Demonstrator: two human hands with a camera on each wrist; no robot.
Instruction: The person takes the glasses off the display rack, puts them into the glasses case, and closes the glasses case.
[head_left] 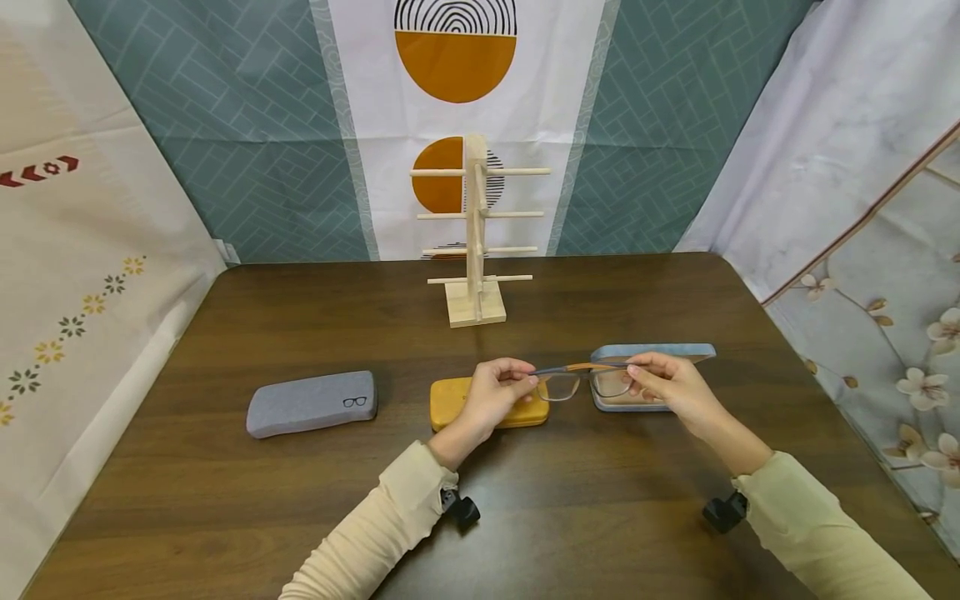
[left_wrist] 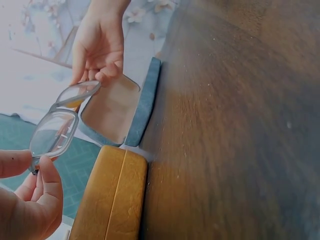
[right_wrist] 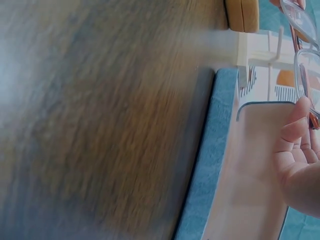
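Observation:
A pair of eyeglasses (head_left: 559,386) with clear lenses is held in the air between both hands. My left hand (head_left: 495,396) pinches one end of the frame between thumb and fingers, above the yellow glasses case (head_left: 448,402). At the other end, my right hand (head_left: 672,388) pinches the glasses in front of the open blue case (head_left: 632,406). In the left wrist view the two rims of the glasses (left_wrist: 53,134) show plainly, and an orange part lies behind them. The blue case's beige lining (right_wrist: 252,165) appears in the right wrist view, with nothing visible in it.
A grey glasses case (head_left: 311,405), shut, lies at the left of the brown table (head_left: 337,500). At the back stands a wooden display rack (head_left: 476,233) with several horizontal pegs. Patterned cloths (head_left: 285,133) hang behind and at both sides.

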